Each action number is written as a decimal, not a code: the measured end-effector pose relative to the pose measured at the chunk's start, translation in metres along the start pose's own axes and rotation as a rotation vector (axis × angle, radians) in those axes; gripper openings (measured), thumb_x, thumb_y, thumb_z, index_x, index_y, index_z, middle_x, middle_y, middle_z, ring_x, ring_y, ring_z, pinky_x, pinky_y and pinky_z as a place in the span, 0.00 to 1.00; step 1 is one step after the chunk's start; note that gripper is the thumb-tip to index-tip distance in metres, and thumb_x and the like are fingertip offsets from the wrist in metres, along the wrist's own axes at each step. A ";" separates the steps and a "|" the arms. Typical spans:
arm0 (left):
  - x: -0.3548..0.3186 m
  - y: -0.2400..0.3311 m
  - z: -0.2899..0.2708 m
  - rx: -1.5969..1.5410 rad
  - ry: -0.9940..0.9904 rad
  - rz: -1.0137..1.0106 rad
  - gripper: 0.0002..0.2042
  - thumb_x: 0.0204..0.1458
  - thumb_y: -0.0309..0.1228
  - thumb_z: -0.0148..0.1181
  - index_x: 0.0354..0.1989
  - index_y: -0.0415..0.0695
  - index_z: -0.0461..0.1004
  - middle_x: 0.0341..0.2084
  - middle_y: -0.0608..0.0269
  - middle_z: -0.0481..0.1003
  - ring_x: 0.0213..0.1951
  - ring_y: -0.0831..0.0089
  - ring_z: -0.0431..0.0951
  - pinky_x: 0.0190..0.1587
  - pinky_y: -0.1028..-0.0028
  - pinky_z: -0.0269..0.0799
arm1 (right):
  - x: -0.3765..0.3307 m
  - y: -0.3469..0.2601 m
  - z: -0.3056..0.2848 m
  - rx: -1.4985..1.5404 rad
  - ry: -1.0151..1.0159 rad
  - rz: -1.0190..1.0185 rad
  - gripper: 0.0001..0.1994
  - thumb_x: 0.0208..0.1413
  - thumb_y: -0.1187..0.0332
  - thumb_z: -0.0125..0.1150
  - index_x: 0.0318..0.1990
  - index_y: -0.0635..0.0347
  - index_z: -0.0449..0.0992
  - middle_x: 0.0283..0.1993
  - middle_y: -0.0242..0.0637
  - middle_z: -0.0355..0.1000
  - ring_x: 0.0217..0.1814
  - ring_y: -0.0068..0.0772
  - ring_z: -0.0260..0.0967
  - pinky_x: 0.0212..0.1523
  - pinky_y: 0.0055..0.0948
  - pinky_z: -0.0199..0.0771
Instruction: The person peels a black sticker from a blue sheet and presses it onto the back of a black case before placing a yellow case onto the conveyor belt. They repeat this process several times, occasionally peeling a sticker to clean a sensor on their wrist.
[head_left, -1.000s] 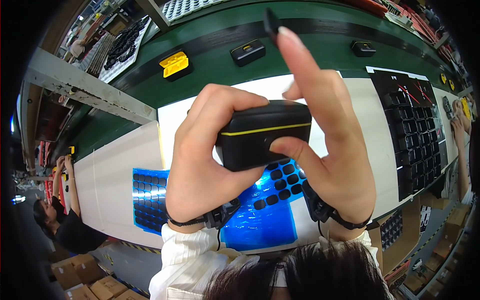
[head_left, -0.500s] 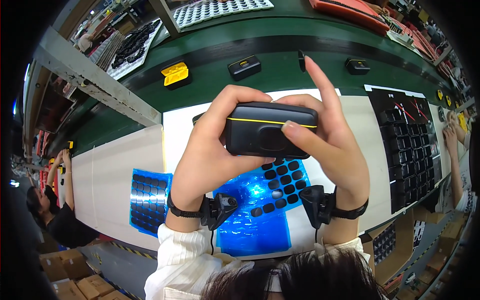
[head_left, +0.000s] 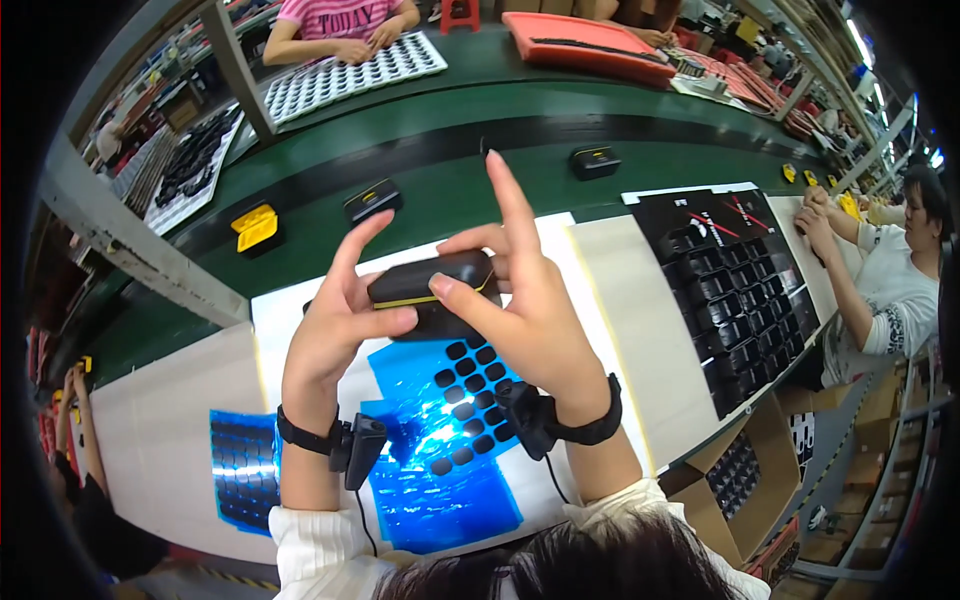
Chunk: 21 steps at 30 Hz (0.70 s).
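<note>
The left hand (head_left: pixel 332 322) and right hand (head_left: pixel 540 315) grasp a black case (head_left: pixel 412 279) (yellow-striped) above blue film (head_left: pixel 440 512) on the counter (head_left: pixel 160 440).

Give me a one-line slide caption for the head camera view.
A left hand and right hand hold a yellow-seamed black case above blue film dotted with rounded black pieces.

Hands (head_left: pixel 545 325) holding black case (head_left: pixel 412 277), blue film (head_left: pixel 435 515) beneath, perhaps dark sliver (head_left: pixel 482 146) on fingertip (head_left: pixel 495 162)

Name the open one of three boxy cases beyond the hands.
The leftmost black case, yellow inside: its lid is raised. The middle black case and right black case are shut.
</note>
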<state>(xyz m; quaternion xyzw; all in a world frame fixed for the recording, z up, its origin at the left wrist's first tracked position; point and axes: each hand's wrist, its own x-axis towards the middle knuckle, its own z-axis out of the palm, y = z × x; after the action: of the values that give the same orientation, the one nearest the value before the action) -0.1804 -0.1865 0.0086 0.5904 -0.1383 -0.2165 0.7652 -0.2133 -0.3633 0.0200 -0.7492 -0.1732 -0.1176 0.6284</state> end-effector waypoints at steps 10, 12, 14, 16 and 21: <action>0.068 0.002 0.017 0.590 -0.093 0.035 0.46 0.28 0.15 0.64 0.59 0.50 0.46 0.35 0.54 0.71 0.38 0.71 0.72 0.44 0.77 0.65 | 0.005 0.045 -0.066 -0.338 0.467 0.032 0.27 0.48 0.65 0.57 0.55 0.62 0.57 0.31 0.40 0.69 0.32 0.29 0.68 0.33 0.22 0.67; 0.104 -0.011 0.004 0.868 -0.037 0.077 0.42 0.29 0.18 0.65 0.57 0.50 0.49 0.36 0.53 0.70 0.40 0.68 0.72 0.46 0.75 0.64 | 0.004 0.048 -0.081 -0.419 0.522 -0.087 0.23 0.48 0.67 0.57 0.51 0.63 0.62 0.31 0.39 0.69 0.32 0.27 0.67 0.33 0.21 0.67; 0.138 -0.031 -0.021 1.095 0.114 0.170 0.39 0.29 0.20 0.66 0.54 0.48 0.52 0.39 0.52 0.68 0.43 0.64 0.70 0.48 0.74 0.63 | 0.003 0.033 -0.083 -0.143 0.558 -0.011 0.14 0.47 0.74 0.57 0.43 0.66 0.68 0.30 0.36 0.69 0.30 0.23 0.66 0.33 0.20 0.68; 0.166 -0.049 -0.038 1.143 0.193 0.158 0.37 0.30 0.21 0.66 0.52 0.47 0.53 0.41 0.51 0.67 0.45 0.62 0.69 0.48 0.73 0.63 | 0.003 0.025 -0.077 -0.070 0.541 -0.001 0.12 0.46 0.75 0.57 0.40 0.66 0.68 0.29 0.35 0.69 0.30 0.22 0.66 0.33 0.19 0.68; 0.191 -0.071 -0.049 1.320 0.224 -0.036 0.37 0.31 0.24 0.66 0.52 0.45 0.53 0.47 0.47 0.62 0.49 0.56 0.64 0.51 0.71 0.60 | 0.005 0.014 -0.065 0.152 0.451 0.038 0.06 0.45 0.77 0.58 0.32 0.67 0.71 0.28 0.34 0.69 0.29 0.20 0.66 0.32 0.15 0.66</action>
<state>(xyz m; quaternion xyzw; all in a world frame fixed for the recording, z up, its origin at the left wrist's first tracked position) -0.0040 -0.2544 -0.0807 0.9558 -0.1515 -0.0365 0.2493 -0.2008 -0.4290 0.0213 -0.6575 -0.0225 -0.2566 0.7081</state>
